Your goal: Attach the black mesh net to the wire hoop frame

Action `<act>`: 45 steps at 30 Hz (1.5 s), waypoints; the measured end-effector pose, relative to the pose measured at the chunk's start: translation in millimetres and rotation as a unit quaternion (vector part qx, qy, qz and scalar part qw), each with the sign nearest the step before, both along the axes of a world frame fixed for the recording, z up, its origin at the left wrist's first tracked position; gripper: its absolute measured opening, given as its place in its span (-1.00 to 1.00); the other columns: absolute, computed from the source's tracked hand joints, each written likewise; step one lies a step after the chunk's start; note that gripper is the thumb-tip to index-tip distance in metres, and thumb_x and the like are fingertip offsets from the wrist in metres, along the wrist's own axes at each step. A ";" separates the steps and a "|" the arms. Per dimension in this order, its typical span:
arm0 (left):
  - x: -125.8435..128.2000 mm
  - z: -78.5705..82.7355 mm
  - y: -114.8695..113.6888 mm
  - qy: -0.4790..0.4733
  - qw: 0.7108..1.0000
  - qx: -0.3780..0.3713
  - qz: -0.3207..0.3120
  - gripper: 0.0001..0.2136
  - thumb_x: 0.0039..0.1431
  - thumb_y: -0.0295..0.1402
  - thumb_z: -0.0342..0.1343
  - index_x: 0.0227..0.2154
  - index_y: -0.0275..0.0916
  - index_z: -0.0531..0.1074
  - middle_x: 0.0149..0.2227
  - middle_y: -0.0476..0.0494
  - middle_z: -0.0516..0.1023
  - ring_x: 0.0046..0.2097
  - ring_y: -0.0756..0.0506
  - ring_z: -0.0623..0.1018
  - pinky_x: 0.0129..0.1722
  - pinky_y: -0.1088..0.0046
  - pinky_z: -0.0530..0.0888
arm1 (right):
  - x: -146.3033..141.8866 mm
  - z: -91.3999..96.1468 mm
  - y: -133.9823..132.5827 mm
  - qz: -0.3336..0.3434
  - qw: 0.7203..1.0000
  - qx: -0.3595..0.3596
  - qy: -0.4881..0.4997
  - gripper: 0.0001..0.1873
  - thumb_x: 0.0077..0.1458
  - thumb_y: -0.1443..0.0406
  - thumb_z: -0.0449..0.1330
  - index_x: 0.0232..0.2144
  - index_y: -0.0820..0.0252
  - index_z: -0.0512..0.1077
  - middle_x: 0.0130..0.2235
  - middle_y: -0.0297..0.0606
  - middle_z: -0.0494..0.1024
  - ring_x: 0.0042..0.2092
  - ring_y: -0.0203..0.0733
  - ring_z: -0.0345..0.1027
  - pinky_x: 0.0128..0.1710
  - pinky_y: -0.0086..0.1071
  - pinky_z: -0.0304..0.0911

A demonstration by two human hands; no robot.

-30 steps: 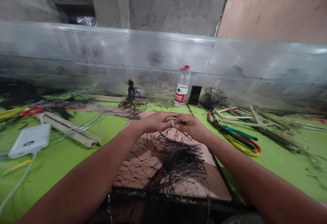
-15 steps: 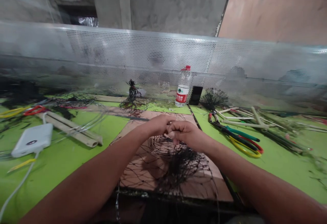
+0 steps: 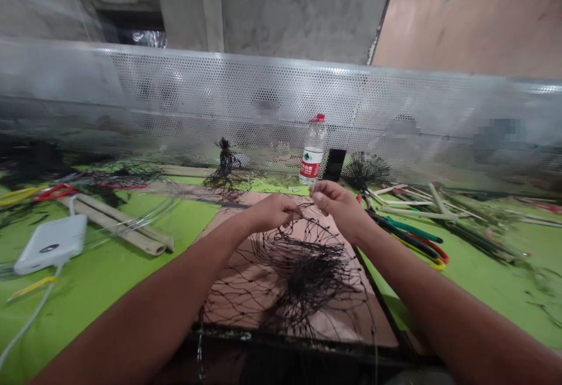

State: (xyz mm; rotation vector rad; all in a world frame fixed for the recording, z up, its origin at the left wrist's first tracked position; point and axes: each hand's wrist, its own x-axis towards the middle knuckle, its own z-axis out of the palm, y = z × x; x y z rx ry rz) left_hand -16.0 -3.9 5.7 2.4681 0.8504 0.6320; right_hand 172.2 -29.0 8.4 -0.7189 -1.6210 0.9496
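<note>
A black knotted net lies bunched and partly spread over a light brown board. At its far edge my left hand pinches the net's cord between closed fingers. My right hand is raised a little higher and to the right, apart from the left. Its thumb and fingers are pressed together on what looks like a thin strand of the net; the strand is hard to make out.
A water bottle and a black phone-like slab stand by the perforated metal screen. Pliers and cut sticks lie right. Bamboo pieces, a white power bank and red-handled scissors lie left.
My hands were together over the net; now they are apart. The right hand has moved up and to the right, while the left has shifted only slightly.
</note>
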 end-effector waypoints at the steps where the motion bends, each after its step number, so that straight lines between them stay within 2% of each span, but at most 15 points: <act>1: -1.4 1.1 -0.1 -0.002 1.000 0.002 0.001 -0.82 0.04 -0.40 -0.04 -0.45 -0.31 0.47 -0.58 -0.01 0.39 -0.50 0.05 0.37 -0.48 0.58 0.24 | 0.3 1.5 -3.6 0.000 0.998 0.028 -0.059 -0.74 -0.04 0.21 0.22 -0.25 0.13 0.38 -0.38 -0.36 0.38 -0.47 -0.40 0.14 -0.48 -0.47 0.07; 3: -3.5 2.5 0.4 -0.003 1.000 0.006 0.006 -0.82 0.05 -0.36 -0.03 -0.47 -0.31 0.45 -0.57 0.00 0.38 -0.50 0.05 0.36 -0.48 0.58 0.23 | -0.3 4.8 -11.1 -0.002 0.982 0.083 -0.168 -0.67 -0.06 0.21 0.24 -0.19 0.13 0.40 -0.31 -0.31 0.42 -0.40 -0.35 0.21 -0.42 -0.43 0.12; 6: -4.1 2.2 1.8 0.004 1.000 0.001 0.018 -0.77 0.07 -0.27 -0.02 -0.52 -0.31 0.43 -0.59 0.01 0.35 -0.51 0.05 0.32 -0.51 0.58 0.19 | -3.0 7.3 -18.6 -0.012 0.955 0.131 -0.267 -0.81 0.03 0.20 0.15 -0.37 0.19 0.47 -0.45 -0.30 0.43 -0.42 -0.32 0.25 -0.41 -0.42 0.14; 8: -3.0 0.8 2.8 0.009 1.000 -0.012 0.013 -0.71 0.08 -0.20 -0.04 -0.55 -0.32 0.41 -0.61 0.01 0.33 -0.53 0.05 0.30 -0.53 0.58 0.17 | -4.7 6.4 -19.9 -0.003 0.955 0.105 -0.277 -0.74 0.11 0.20 0.05 -0.47 0.21 0.45 -0.54 -0.31 0.41 -0.47 -0.33 0.26 -0.43 -0.42 0.17; 10: -1.5 -1.1 4.3 0.009 1.000 -0.013 0.009 -0.67 0.08 -0.16 -0.04 -0.59 -0.32 0.38 -0.63 0.02 0.30 -0.54 0.05 0.27 -0.54 0.57 0.15 | -5.9 3.7 -18.8 0.008 0.959 0.059 -0.277 -0.71 0.13 0.20 0.02 -0.49 0.22 0.43 -0.53 -0.29 0.43 -0.48 -0.33 0.28 -0.44 -0.42 0.20; 12: -0.3 -3.4 6.7 0.009 1.000 0.005 0.020 -0.67 0.07 -0.17 -0.04 -0.60 -0.33 0.38 -0.63 0.02 0.27 -0.54 0.05 0.25 -0.55 0.57 0.13 | -7.3 -0.5 -16.7 0.010 0.954 0.046 -0.297 -0.73 0.11 0.22 0.04 -0.51 0.22 0.42 -0.50 -0.27 0.45 -0.45 -0.31 0.29 -0.43 -0.42 0.20; 17: 0.6 -9.1 14.0 0.021 0.997 0.055 0.054 -0.78 -0.02 -0.31 -0.01 -0.63 -0.33 0.38 -0.62 0.02 0.29 -0.51 0.04 0.25 -0.52 0.56 0.12 | -15.5 -12.6 -15.2 0.014 0.917 0.160 -0.366 -0.77 0.07 0.29 0.08 -0.58 0.21 0.37 -0.50 -0.31 0.40 -0.40 -0.31 0.22 -0.35 -0.41 0.15; 20: -0.1 -11.0 15.4 0.021 0.996 0.057 0.066 -0.81 -0.07 -0.36 -0.01 -0.66 -0.34 0.37 -0.64 0.04 0.26 -0.52 0.05 0.24 -0.53 0.56 0.10 | -19.6 -14.4 -16.0 0.025 0.937 0.153 -0.312 -0.76 0.08 0.28 0.08 -0.59 0.22 0.36 -0.50 -0.31 0.39 -0.40 -0.31 0.22 -0.33 -0.40 0.15; 24: -0.2 -9.7 11.3 -0.002 0.997 0.042 0.057 -0.78 -0.02 -0.32 -0.02 -0.61 -0.34 0.41 -0.64 0.05 0.26 -0.53 0.06 0.23 -0.54 0.57 0.11 | -16.6 -9.8 -13.1 0.074 0.992 0.002 -0.101 -0.77 0.08 0.23 0.08 -0.52 0.24 0.39 -0.48 -0.27 0.44 -0.40 -0.29 0.31 -0.31 -0.35 0.23; 27: 2.0 -5.9 5.8 0.004 0.998 0.050 0.039 -0.75 0.01 -0.28 0.00 -0.62 -0.33 0.42 -0.64 0.05 0.26 -0.55 0.07 0.22 -0.54 0.56 0.10 | -10.8 -4.9 -8.5 0.087 0.991 -0.081 0.063 -0.81 0.05 0.23 0.12 -0.49 0.24 0.39 -0.49 -0.28 0.44 -0.43 -0.29 0.35 -0.34 -0.35 0.25; 30: 3.8 -0.6 1.0 0.021 0.998 0.058 0.022 -0.80 0.00 -0.30 0.04 -0.57 -0.31 0.46 -0.60 0.02 0.34 -0.52 0.06 0.26 -0.53 0.56 0.11 | -5.9 -1.3 -3.3 0.064 0.981 -0.124 0.137 -0.84 -0.01 0.26 0.19 -0.52 0.24 0.35 -0.47 -0.29 0.43 -0.47 -0.31 0.34 -0.41 -0.37 0.25; 35: 1.3 5.3 -3.4 0.021 0.997 0.065 -0.034 -0.82 0.04 -0.34 0.03 -0.43 -0.27 0.52 -0.51 -0.03 0.45 -0.47 0.04 0.32 -0.47 0.56 0.17 | -1.8 -0.9 6.1 0.020 0.964 -0.187 0.188 -0.86 0.01 0.30 0.18 -0.52 0.25 0.33 -0.47 -0.28 0.42 -0.48 -0.33 0.34 -0.44 -0.40 0.28; 39: 3.0 0.0 -5.7 0.024 0.997 0.048 -0.057 -0.84 0.04 -0.32 0.05 -0.43 -0.26 0.49 -0.51 -0.01 0.44 -0.46 0.04 0.33 -0.44 0.56 0.20 | -3.4 -1.6 6.5 0.027 0.958 -0.228 0.170 -0.85 0.01 0.31 0.18 -0.53 0.27 0.34 -0.47 -0.26 0.43 -0.47 -0.31 0.38 -0.42 -0.39 0.31; 42: 7.4 -4.4 -6.7 -0.001 0.999 0.025 -0.036 -0.73 0.06 -0.18 0.03 -0.53 -0.30 0.42 -0.58 0.03 0.31 -0.51 0.06 0.25 -0.50 0.57 0.15 | -5.0 2.6 -0.4 0.066 0.974 -0.177 0.125 -0.82 -0.01 0.25 0.21 -0.51 0.27 0.36 -0.46 -0.28 0.43 -0.45 -0.30 0.38 -0.42 -0.39 0.31; 45: 8.3 -2.6 -7.3 -0.018 0.999 0.004 -0.038 -0.61 0.08 -0.09 -0.02 -0.66 -0.31 0.27 -0.64 0.07 0.12 -0.55 0.08 0.14 -0.55 0.56 0.08 | 0.0 8.4 -3.2 0.073 0.989 -0.097 0.082 -0.79 0.02 0.18 0.16 -0.37 0.23 0.40 -0.37 -0.28 0.45 -0.51 -0.38 0.31 -0.54 -0.44 0.22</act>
